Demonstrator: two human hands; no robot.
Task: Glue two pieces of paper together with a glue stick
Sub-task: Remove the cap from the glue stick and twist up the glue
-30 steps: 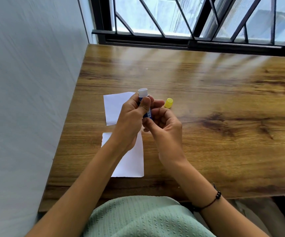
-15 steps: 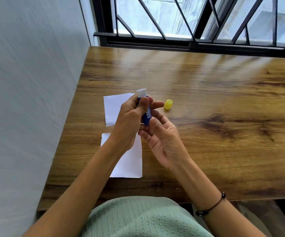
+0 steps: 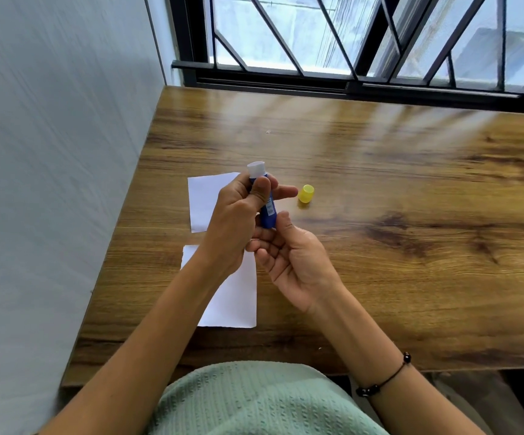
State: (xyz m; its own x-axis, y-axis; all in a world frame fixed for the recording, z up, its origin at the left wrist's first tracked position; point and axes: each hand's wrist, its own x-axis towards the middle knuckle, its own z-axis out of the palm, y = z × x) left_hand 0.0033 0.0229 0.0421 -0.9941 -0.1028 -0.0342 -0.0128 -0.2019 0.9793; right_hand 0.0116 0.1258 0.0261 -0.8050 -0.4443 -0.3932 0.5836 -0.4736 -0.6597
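Observation:
My left hand [image 3: 235, 221] grips an uncapped blue glue stick [image 3: 268, 211] upright above the wooden table [image 3: 380, 189], its white glue tip pointing up and away. My right hand [image 3: 292, 255] is palm up just below it, fingers loosely curled, thumb touching the stick's bottom end. The yellow cap [image 3: 305, 194] lies on the table to the right of the stick. Two white paper pieces lie on the table under my left arm: the far paper [image 3: 204, 199] and the near paper [image 3: 232, 296], both partly hidden by the hand and forearm.
A grey wall [image 3: 50, 183] runs along the table's left edge. A barred window [image 3: 348, 42] stands behind the far edge. The table's near edge is close to my body.
My right hand has let go of the stick's base and turned palm up below it, with only the thumb at the stick's end. My left hand keeps the stick in the same place.

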